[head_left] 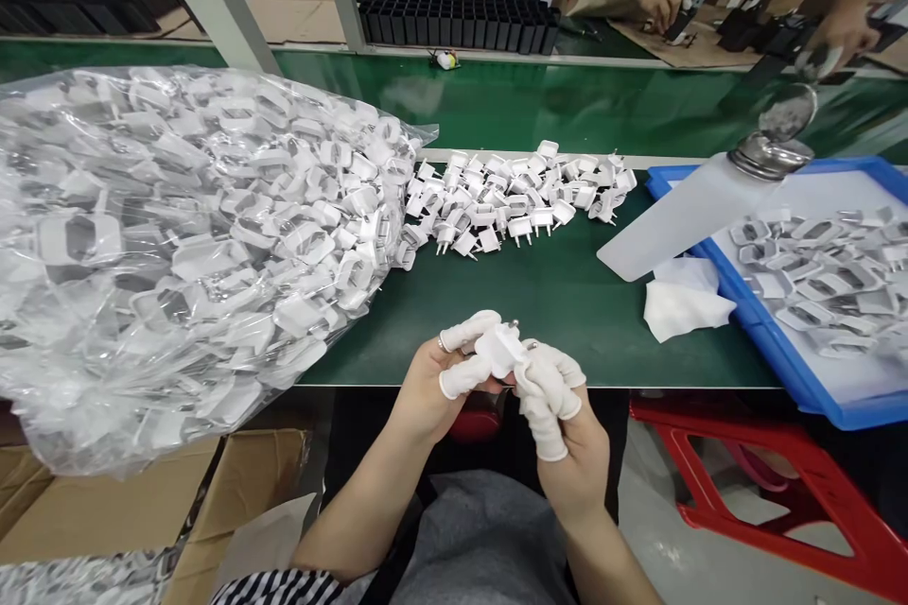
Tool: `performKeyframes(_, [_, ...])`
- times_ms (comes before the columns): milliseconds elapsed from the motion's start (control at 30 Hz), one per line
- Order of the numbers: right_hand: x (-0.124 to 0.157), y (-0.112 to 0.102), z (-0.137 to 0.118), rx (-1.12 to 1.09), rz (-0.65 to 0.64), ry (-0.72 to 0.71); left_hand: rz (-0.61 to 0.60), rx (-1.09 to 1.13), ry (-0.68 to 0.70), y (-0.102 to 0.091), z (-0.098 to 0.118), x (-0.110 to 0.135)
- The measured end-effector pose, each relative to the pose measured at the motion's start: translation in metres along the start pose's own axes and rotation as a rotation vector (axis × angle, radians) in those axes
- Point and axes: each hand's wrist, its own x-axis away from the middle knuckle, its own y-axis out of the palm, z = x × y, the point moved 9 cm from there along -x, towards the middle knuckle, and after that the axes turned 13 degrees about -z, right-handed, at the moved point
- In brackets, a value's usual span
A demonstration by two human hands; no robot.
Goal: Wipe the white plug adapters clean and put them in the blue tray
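Between both hands, just over the table's near edge, is a white plug housing (500,350) with metal pins at its right side. My left hand (446,378), wearing white finger cots, pinches it from the left. On the other side my right hand (560,406), also in finger cots, closes its fingers against the pin end; whether a cloth is in them I cannot make out. A loose pile of similar white plug housings (517,194) lies on the green table (426,321) beyond the hands. Many more fill a clear plastic bag (213,236) at the left.
At right stand a white dispenser bottle (681,208) with a metal top, a crumpled white cloth (687,302) and a blue-rimmed tray (780,354) of housings. A black grid rack (461,19) is across the line. Below are a cardboard box (248,482) and red stool (766,473); co-workers' hands (663,2) work opposite.
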Motion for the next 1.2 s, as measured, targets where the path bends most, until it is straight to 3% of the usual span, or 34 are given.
performKeyframes(200, [0.000,0.007,-0.001,-0.045,-0.024,0.011,-0.053,-0.129,0.143,0.003,0.013,0.004])
performKeyframes(367, [0.007,0.001,-0.025,0.139,0.054,-0.200,-0.106,-0.205,0.239,0.010,0.018,0.008])
performKeyframes(500, [0.007,0.008,-0.032,0.217,-0.025,-0.195,-0.175,-0.352,0.291,0.014,0.027,0.010])
performKeyframes(633, [0.006,0.015,-0.034,0.131,-0.115,-0.155,-0.251,-0.488,0.369,0.020,0.039,0.014])
performKeyframes(900, [0.008,0.009,-0.042,0.151,-0.061,-0.220,-0.211,-0.276,0.346,0.016,0.026,0.017])
performKeyframes(1200, [0.018,0.003,-0.006,-0.160,0.045,-0.044,-0.182,-0.152,0.327,0.013,0.018,0.013])
